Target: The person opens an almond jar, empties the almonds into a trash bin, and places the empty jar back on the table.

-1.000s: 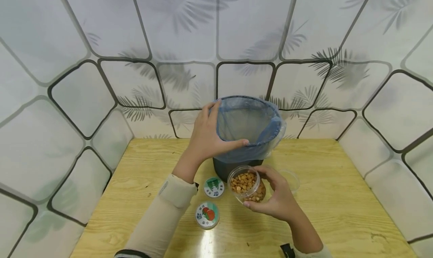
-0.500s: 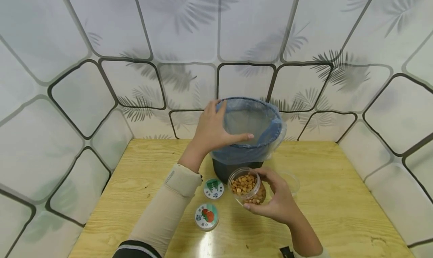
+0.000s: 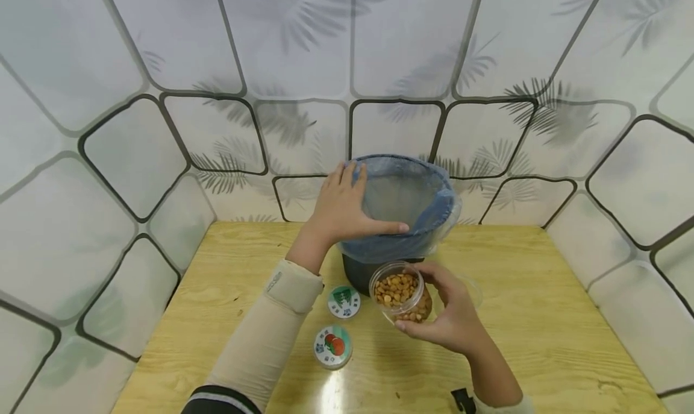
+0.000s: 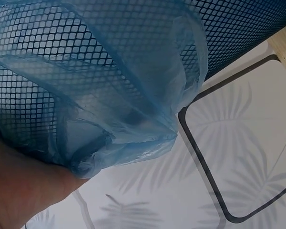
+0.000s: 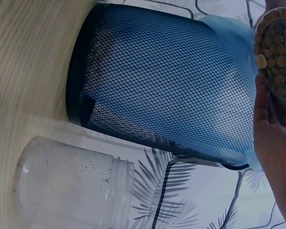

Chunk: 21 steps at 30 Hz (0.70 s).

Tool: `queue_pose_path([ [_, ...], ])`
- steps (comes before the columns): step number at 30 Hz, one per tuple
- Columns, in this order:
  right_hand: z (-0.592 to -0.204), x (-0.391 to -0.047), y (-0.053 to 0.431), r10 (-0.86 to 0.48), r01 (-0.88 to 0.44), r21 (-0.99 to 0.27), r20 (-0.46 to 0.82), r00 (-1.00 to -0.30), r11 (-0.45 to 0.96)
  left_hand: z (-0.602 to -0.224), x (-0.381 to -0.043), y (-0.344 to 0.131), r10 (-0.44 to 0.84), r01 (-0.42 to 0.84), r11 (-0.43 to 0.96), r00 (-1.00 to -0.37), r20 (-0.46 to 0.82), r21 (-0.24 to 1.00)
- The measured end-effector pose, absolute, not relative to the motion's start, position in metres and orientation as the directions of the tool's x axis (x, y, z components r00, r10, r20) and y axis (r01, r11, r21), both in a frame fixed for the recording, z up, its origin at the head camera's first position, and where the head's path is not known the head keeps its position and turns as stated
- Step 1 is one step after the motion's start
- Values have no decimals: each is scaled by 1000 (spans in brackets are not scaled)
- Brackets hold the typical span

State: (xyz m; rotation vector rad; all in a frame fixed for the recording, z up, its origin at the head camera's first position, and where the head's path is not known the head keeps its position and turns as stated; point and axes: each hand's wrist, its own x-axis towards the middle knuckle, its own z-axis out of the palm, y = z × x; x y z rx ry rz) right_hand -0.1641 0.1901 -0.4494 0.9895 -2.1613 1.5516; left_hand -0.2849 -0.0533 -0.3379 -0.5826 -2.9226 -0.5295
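Note:
My left hand (image 3: 344, 212) lies at the near left rim of a dark mesh waste bin (image 3: 360, 275), fingers spread and thumb stretched along the front rim. A thin blue bin liner (image 3: 403, 194) lines the bin and folds over its edge; it shows bunched beside the hand in the left wrist view. In front of the bin, my right hand (image 3: 450, 311) grips a clear plastic jar (image 3: 425, 308) of small orange-brown beans or nuts (image 3: 394, 290), thumb on the near side. The jar's open mouth tilts toward the left.
Two round lids with printed labels sit left of the jar: a green one (image 3: 344, 301) and a tomato one (image 3: 332, 346). Behind the right hand stands a clear, uncapped jar (image 5: 71, 181) with specks inside. The wooden table (image 3: 542, 317) meets patterned walls.
My left hand has slid a little to the right along the bin's rim. My right hand keeps the jar nearly still, at about the same tilt.

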Motion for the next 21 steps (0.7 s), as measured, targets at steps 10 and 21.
queue_pose_path([
  [10,-437,-165,197,-344,-712,-676,634,-692,187,-338,-284,-52,346,381,860,-924,160,339],
  [21,-426,-172,206,-326,-762,-625,695,-641,167,-338,-284,-52,337,375,865,-926,168,333],
])
